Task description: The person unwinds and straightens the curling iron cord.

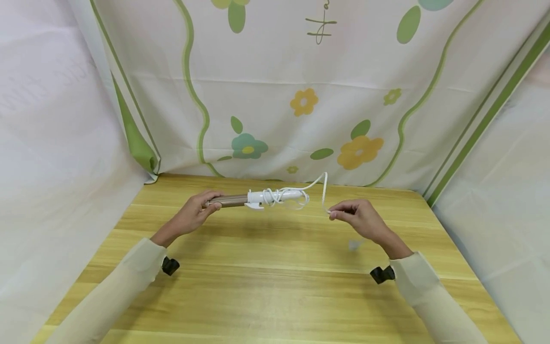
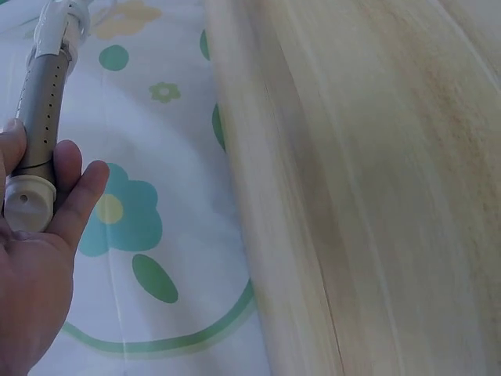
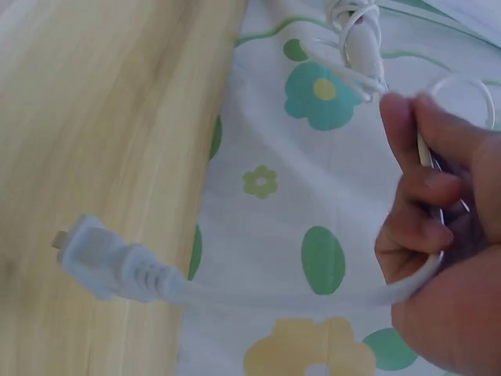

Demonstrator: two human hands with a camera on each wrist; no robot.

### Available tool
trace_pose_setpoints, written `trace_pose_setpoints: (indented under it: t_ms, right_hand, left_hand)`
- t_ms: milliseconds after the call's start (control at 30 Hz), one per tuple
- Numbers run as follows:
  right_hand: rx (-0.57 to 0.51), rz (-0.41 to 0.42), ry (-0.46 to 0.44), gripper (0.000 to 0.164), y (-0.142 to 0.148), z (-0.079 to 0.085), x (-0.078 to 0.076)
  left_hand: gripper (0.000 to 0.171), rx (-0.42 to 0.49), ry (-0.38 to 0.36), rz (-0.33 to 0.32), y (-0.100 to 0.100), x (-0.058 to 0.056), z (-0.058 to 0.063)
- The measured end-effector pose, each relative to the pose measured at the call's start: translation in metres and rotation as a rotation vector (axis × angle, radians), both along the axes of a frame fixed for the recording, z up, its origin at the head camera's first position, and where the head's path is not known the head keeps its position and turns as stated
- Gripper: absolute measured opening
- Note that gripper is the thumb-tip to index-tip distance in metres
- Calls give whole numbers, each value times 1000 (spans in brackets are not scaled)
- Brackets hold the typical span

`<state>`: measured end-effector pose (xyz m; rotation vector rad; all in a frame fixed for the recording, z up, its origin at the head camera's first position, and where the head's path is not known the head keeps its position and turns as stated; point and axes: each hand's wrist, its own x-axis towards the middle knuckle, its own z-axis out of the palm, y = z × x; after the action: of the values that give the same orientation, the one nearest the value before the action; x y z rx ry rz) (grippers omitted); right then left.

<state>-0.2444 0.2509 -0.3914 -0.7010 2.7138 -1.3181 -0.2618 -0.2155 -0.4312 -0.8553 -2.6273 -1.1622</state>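
Note:
A curling iron with a brown metal barrel and a white handle is held level above the table. My left hand grips it at the barrel end, where the left wrist view shows a pale end cap by the palm. Loops of white power cord are wound round the handle. One length of that cord rises off the handle and drops to my right hand, which pinches it between thumb and fingers. Below that hand dangles the white plug, clearest in the right wrist view.
A wooden table spreads beneath both hands. Behind it hangs a white cloth printed with flowers and leaves, and pale cloth walls stand at either side. Each sleeve cuff carries a small black device.

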Motion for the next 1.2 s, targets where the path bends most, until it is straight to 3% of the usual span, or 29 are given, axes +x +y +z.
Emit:
trace_pose_setpoints:
  t_ms: [133, 400, 833, 1200]
  right_hand:
    - [-13, -123, 58, 21, 5, -6, -4]
    - [51, -227, 62, 21, 13, -15, -11]
    - [286, -224, 91, 22, 31, -30, -19]
    - [366, -253, 70, 27, 68, -50, -24]
  left_hand:
    - [32, -9, -25, -12, 0, 1, 2]
    - [32, -3, -32, 6, -1, 2, 3]
    - [35, 1, -6, 44, -7, 1, 0]
    - [38, 8, -18, 79, -11, 3, 3]
